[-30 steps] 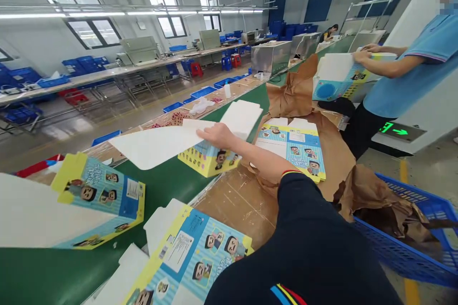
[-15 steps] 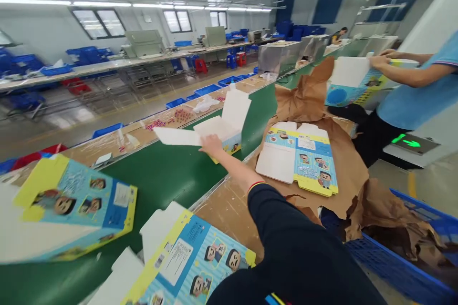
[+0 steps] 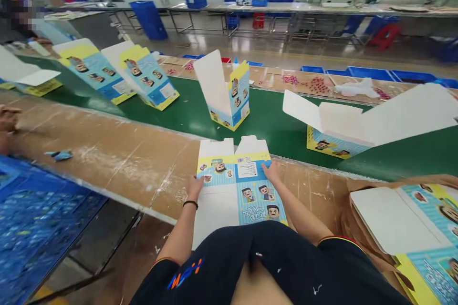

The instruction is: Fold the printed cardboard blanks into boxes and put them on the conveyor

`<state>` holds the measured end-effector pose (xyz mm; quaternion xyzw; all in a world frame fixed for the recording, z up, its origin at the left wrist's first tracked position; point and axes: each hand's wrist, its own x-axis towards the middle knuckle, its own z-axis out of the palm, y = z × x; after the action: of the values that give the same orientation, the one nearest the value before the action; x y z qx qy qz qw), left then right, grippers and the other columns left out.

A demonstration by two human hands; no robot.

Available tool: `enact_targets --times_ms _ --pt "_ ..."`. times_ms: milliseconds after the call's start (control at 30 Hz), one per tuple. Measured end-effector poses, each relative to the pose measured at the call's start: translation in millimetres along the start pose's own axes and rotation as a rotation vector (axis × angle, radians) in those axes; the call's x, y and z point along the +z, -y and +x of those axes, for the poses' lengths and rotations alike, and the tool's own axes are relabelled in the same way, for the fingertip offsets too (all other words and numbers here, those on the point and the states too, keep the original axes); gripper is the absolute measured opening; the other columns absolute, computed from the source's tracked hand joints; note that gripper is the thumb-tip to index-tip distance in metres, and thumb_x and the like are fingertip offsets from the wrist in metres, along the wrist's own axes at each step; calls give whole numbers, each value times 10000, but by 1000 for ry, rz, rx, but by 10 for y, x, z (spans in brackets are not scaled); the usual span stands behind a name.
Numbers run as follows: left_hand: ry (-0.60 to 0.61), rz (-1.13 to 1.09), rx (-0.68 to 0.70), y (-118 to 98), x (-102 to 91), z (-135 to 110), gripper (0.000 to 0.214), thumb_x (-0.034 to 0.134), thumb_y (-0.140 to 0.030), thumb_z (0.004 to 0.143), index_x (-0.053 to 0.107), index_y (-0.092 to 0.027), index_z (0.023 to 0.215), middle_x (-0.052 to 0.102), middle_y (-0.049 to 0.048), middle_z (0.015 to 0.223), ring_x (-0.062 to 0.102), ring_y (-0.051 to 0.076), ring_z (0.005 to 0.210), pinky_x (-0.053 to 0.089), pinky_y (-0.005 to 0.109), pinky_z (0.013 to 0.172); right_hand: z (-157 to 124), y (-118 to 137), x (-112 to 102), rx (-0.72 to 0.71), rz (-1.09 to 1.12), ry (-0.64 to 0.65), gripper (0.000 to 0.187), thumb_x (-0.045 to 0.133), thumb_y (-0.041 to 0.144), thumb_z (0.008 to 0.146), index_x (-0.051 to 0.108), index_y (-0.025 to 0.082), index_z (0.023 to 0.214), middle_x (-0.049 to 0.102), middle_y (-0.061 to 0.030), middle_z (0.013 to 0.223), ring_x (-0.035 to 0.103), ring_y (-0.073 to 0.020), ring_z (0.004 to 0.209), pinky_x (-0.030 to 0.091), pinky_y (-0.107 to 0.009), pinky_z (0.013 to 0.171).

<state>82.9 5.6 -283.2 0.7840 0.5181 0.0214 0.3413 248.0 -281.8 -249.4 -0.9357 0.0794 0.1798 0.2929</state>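
The flat carton (image 3: 238,186) is lying printed side up on the surface (image 3: 125,162), its near end overhanging toward the body, so both hands are steadying it. The left hand (image 3: 196,185) and right hand (image 3: 272,171) are reaching forward, arms low and converging, each grip clamping a side edge just short of the green belt (image 3: 272,119).

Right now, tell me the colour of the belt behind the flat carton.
The belt is green; head view.

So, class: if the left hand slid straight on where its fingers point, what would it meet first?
The left hand lies on the flat carton; beyond it comes the green belt, then probably the upright box; depth unclear.
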Motion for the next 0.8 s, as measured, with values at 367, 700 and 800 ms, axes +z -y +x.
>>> enact_targets --times_ms 367,700,800 --pt "-78 -538 -81 -58 -197 -253 302 743 -428 757 525 -221 784 645 37 779 662 236 850 517 348 777 -189 355 -549 -150 442 39 319 707 485 847 621 177 851 708 -75 894 667 -241 848 567 -371 790" --pt "-225 -1159 401 -642 -1572 -222 401 785 -580 769 668 -213 878 712 42 955 665 182 951 536 272 862 -1013 859 -1731 -838 850 -11 484 886 675 651 746 235 796 751 -47 818 734 -260 835 621 -453 883" --pt "-229 -1335 627 -875 -1950 -203 505 757 -647 815 704 -222 1081 705 101 1239 625 240 1247 517 325 1021 -1350 866 -1828 -1079 715 -264 314 845 599 790 784 292 817 746 -29 802 722 -241 816 618 -423 866"
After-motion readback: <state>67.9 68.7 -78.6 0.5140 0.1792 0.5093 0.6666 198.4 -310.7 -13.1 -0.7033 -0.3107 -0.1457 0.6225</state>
